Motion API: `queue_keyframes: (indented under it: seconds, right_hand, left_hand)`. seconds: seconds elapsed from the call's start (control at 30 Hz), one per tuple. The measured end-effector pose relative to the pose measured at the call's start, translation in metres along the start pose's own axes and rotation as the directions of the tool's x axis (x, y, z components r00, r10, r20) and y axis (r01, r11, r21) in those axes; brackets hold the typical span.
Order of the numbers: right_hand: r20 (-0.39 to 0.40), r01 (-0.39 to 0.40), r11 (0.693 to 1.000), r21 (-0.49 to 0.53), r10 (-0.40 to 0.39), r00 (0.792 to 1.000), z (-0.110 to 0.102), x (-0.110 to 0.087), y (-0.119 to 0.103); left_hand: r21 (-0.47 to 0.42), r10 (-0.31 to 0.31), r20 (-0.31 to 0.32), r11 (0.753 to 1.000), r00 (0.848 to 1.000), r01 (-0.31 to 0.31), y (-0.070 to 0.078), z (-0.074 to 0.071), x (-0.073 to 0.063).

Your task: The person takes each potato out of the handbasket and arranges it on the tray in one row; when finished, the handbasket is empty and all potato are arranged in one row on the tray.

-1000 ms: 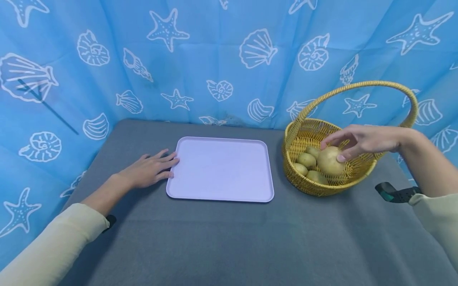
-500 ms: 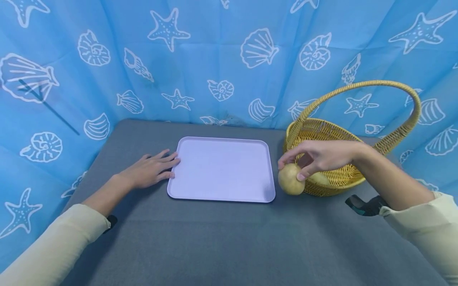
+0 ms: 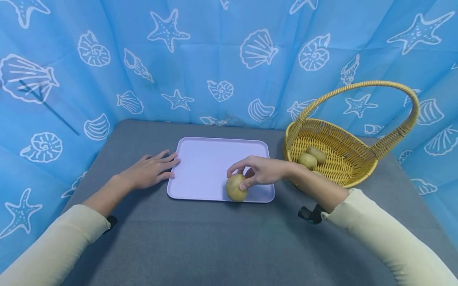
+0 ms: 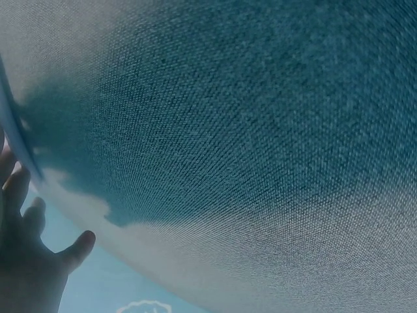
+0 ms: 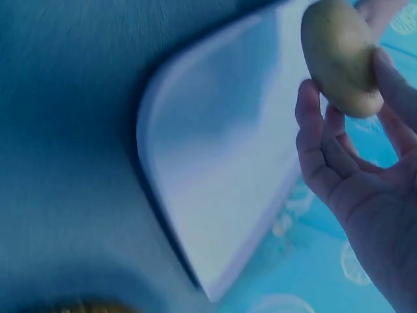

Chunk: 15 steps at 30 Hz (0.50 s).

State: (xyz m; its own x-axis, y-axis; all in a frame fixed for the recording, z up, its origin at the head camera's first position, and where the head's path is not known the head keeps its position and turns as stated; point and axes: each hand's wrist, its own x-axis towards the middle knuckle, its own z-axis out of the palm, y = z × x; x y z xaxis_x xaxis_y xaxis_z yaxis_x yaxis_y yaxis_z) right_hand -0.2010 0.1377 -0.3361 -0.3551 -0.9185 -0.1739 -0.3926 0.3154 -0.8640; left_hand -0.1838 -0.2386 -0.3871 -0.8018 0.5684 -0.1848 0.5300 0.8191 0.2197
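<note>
My right hand [image 3: 259,171] pinches a large pale potato [image 3: 235,188] between thumb and fingers, over the front part of a lilac tray [image 3: 200,167]. In the right wrist view the same potato [image 5: 341,57] shows its oval side, with the tray's rounded corner [image 5: 153,117] below it. My left hand [image 3: 152,170] lies with spread, fairly straight fingers at the tray's left edge, fingertips on the rim. Only part of the left hand [image 4: 29,241] shows in the left wrist view, beside a sliver of the tray's edge.
A yellow wicker basket [image 3: 332,131] with a tall arched handle stands right of the tray. Smaller potatoes [image 3: 307,160] lie in it, partly hidden behind my right forearm. Grey cloth [image 3: 200,246] covers the table, and a blue shell-print curtain [image 3: 200,63] hangs behind.
My right hand has lifted the large potato out of the basket and carried it left, over the tray. The left hand has stayed at the tray's edge.
</note>
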Motion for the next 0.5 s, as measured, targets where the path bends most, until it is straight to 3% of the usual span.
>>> queue_keyframes:
  seconds: [0.3,0.5]
  right_hand:
    - [-0.077,0.016,1.000,0.007,-0.016,0.997,0.021,0.045,0.012]
    - [-0.143,-0.019,0.999,0.045,0.026,0.989,0.029,0.074,0.008]
  left_hand:
    - [-0.002,0.008,-0.006,1.000,1.000,-0.008,0.000,0.001,0.000]
    - [0.017,-0.005,0.004,1.000,1.000,0.005,-0.001,0.001,0.000]
